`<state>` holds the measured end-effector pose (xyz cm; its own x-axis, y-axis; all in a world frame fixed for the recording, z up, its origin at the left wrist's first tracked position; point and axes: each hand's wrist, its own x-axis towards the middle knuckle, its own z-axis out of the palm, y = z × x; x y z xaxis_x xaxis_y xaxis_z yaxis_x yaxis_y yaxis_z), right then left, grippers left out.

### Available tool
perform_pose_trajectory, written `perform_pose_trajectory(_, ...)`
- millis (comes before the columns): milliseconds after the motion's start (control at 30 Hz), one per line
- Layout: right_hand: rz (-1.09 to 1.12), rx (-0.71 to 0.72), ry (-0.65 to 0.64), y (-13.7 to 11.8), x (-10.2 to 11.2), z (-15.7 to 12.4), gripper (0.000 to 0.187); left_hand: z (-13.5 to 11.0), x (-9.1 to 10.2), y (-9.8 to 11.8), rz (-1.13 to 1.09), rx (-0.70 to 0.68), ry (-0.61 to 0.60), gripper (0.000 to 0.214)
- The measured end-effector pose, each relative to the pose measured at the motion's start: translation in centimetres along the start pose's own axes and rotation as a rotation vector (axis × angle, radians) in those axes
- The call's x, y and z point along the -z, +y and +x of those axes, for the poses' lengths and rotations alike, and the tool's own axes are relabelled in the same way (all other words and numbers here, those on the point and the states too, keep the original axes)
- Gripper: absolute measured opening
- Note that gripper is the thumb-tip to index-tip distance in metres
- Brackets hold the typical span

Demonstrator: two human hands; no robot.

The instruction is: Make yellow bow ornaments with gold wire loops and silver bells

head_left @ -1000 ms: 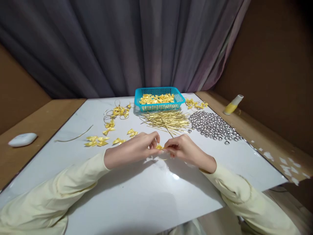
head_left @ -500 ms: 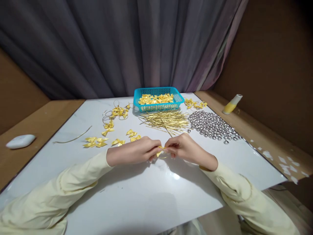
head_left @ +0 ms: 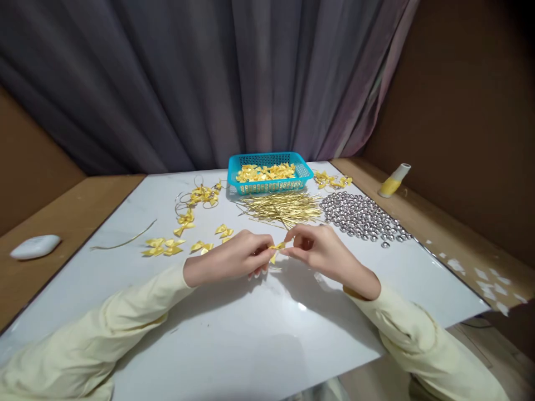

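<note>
Just above the near middle of the white table, a small yellow ribbon bow [head_left: 276, 248] is pinched in my left hand [head_left: 244, 255], its loops sticking out to the right. A thin strand shows below it. The fingers of my right hand [head_left: 321, 253] are spread at the bow's right end, thumb and index finger apart with the ribbon tip between them. Whether they touch it, I cannot tell. Several loose yellow bows [head_left: 163, 247] lie to the left of my hands, one partly hidden behind my left hand. Beyond the hands is a pile of gold twist ties [head_left: 288, 208].
A turquoise basket [head_left: 267, 187] of yellow bows stands at the back. Silver beads [head_left: 363, 216] spread to the right. Bows with looped ties [head_left: 203, 194] lie at back left, others [head_left: 332, 179] at back right. A white case [head_left: 35, 247] and a yellow-white bottle [head_left: 393, 181] flank the table.
My right thumb and index finger have parted from their pinch at the bow, and the right hand has shifted slightly right. My left hand keeps its pinch.
</note>
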<state>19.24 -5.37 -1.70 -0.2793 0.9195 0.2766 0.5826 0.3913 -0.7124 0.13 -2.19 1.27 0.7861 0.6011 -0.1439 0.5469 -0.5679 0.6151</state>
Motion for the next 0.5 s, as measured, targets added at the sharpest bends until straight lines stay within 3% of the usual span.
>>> perform_pose_trajectory(267,-0.132,-0.129,-0.067,0.3,-1.3,-0.1,0.019,0.1,-0.3,-0.2,0.080,-0.036,0.083,0.021)
perform_pose_trajectory(500,0.052,-0.155,0.006,0.4,-2.3,0.1,0.021,0.0,-0.1,0.3,0.052,-0.041,0.099,0.020)
